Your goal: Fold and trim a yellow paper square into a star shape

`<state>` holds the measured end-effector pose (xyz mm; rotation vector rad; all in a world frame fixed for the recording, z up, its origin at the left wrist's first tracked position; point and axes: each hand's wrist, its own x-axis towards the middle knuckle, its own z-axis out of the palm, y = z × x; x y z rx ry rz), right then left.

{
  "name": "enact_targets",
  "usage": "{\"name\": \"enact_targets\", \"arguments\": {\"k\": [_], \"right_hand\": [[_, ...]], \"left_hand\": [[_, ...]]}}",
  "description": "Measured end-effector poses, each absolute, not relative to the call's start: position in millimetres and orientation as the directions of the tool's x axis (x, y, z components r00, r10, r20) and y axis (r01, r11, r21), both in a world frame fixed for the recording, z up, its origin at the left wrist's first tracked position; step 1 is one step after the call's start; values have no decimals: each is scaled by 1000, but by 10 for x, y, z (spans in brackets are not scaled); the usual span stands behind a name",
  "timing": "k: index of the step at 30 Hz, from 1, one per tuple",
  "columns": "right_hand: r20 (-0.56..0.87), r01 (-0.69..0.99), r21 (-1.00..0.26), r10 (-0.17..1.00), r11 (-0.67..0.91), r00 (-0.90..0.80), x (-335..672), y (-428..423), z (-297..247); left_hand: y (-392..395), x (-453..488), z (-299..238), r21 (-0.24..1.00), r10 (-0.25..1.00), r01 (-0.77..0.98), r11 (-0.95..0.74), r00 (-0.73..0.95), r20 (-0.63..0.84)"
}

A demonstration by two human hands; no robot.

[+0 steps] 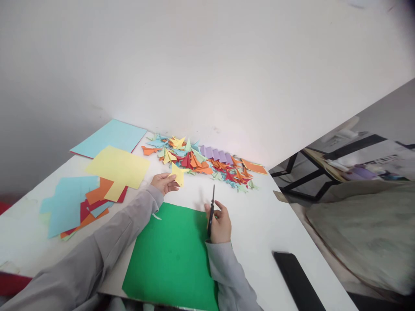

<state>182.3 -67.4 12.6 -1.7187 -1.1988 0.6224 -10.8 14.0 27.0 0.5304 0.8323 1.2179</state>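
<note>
My left hand [164,183] pinches a small folded piece of yellow paper [177,174] with pointed corners, held up in front of the paper pile. In my right hand [221,222] is a pair of black scissors [211,214], its tip pointing up and away from me. The blades look closed and stand apart from the yellow paper. Beneath and between my hands lies a green mat [171,255]. Just beyond my left hand spreads a long pile of small folded paper pieces [194,160] in orange, red, yellow, green and blue.
Purple pleated paper [216,154] and orange paper [254,166] lie along the wall. To the left are a large blue sheet [112,138], a yellow sheet [121,166] and loose blue paper [69,201]. A black flat object [296,280] rests near the white table's [259,224] right edge.
</note>
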Motion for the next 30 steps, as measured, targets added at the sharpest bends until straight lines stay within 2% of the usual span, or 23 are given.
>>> {"name": "enact_targets", "arguments": {"k": [4,7,10,12,18,20,22,25,27,30], "right_hand": [[112,523,-829,858,-198,502,2113,-660,52],[157,644,-738,877,-202,455,2240,-678,12],[282,842,-491,874,-223,396,2324,-693,-14],[334,906,-352,873,-236,357,2380,-697,-20],[377,958,5,888,-286,263,2547,-730,80],[428,961,57,876,-271,221,2543,-739,140],[505,978,-8,843,-210,185,2462,-722,190],[531,955,-258,847,143,17,2171,-625,236],[521,827,-459,852,325,-46,1902,-520,251],[451,621,-687,892,377,-42,1542,-342,259]], "left_hand": [[134,-99,276,758,958,-588,282,131,-255],[133,-97,271,758,959,-588,282,150,-241],[135,-97,264,760,958,-584,285,152,-243],[134,-94,262,764,958,-579,284,144,-247],[113,-71,251,765,960,-580,280,151,-236],[112,-63,237,766,960,-578,280,153,-235],[113,-53,221,768,959,-575,282,154,-237],[106,-31,207,772,959,-569,284,158,-236],[90,-16,209,779,958,-558,288,173,-230],[62,1,224,797,953,-525,298,215,-214]]}}
